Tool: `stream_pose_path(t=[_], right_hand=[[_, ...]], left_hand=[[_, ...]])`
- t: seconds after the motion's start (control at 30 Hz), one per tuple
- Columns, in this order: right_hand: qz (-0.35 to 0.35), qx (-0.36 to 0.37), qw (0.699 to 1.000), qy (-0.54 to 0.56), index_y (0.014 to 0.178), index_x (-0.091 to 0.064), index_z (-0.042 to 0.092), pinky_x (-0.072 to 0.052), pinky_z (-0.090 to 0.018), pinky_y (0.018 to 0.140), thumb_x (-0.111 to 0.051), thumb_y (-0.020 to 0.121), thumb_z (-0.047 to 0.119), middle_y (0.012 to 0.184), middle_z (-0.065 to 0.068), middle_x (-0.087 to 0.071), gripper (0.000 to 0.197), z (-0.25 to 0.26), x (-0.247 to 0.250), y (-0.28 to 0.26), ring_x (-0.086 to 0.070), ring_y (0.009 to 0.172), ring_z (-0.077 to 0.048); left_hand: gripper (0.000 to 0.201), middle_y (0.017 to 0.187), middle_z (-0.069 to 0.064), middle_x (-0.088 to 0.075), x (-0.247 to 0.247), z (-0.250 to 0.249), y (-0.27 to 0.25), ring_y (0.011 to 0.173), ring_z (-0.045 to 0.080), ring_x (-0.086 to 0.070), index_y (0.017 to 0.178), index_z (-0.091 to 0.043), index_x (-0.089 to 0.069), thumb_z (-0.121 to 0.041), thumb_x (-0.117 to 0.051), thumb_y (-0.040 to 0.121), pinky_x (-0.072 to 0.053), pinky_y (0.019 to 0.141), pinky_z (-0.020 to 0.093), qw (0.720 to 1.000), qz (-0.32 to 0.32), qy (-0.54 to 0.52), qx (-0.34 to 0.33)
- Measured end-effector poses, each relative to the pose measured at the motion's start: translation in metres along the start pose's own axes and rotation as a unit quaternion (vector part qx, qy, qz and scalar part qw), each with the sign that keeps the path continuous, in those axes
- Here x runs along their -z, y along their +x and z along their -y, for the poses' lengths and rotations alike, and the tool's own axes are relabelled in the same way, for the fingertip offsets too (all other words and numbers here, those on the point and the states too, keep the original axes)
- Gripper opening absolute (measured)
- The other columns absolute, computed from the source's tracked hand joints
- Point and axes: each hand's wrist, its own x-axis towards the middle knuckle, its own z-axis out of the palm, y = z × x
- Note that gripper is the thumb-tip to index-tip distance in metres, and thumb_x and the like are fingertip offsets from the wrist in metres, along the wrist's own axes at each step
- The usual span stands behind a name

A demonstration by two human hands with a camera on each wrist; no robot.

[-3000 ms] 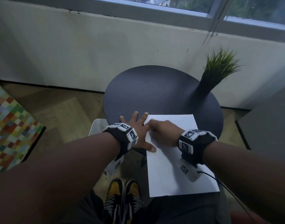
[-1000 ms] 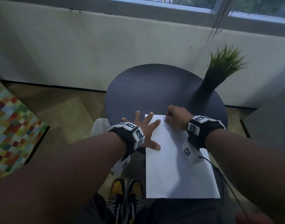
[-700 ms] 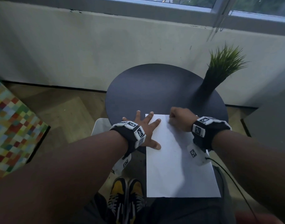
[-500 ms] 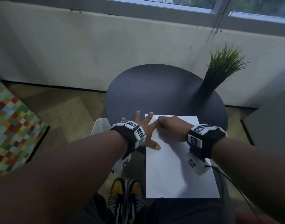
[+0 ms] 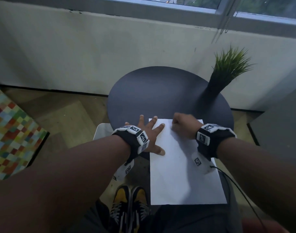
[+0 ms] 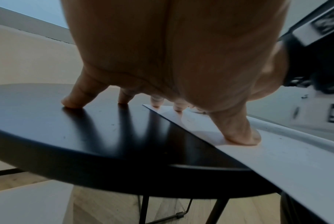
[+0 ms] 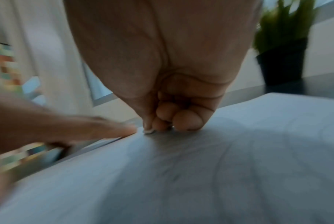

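The left hand point(image 5: 148, 135) lies spread flat, pinning the paper point(image 5: 177, 174). Just beside it, the right hand point(image 5: 184, 126) presses down, fingers curled.

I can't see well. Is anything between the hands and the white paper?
Nothing visible. The left hand rests flat across the left edge of the paper, and the right hand, curled up, presses its far edge. The plant stands apart, far right on the table.

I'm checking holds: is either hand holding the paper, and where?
Nothing is held. The left hand presses the paper flat near its left edge; the curled right hand presses its far edge.
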Motion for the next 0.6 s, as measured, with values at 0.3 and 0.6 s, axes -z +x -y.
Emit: stream_pose_path(t=[0.3, 0.6], right_hand=[[0.023, 0.031, 0.999, -0.002, 0.09, -0.057, 0.018, -0.042, -0.029, 0.07, -0.049, 0.091, 0.024, 0.095, -0.002, -0.066, 0.009, 0.011, -0.009, -0.004, -0.057, 0.082, -0.022], [0.029, 0.031, 0.999, -0.003, 0.076, -0.043, 0.024, -0.04, -0.031, 0.068, -0.046, 0.095, 0.028, 0.084, -0.002, -0.061, 0.02, 0.021, -0.02, -0.018, -0.053, 0.074, -0.023]], left_hand=[[0.113, 0.167, -0.01, 0.023, 0.0, 0.0, 0.0, 0.151, 0.045, 0.019, 0.156, -0.047, 0.011, -0.089, -0.055, 0.073, -0.013, 0.103, 0.086, 1.0, -0.004, 0.001, 0.0], [0.115, 0.167, -0.009, 0.023, 0.001, 0.0, -0.001, 0.151, 0.046, 0.018, 0.157, -0.044, 0.011, -0.088, -0.055, 0.074, -0.013, 0.103, 0.086, 1.0, -0.004, 0.004, -0.001]])
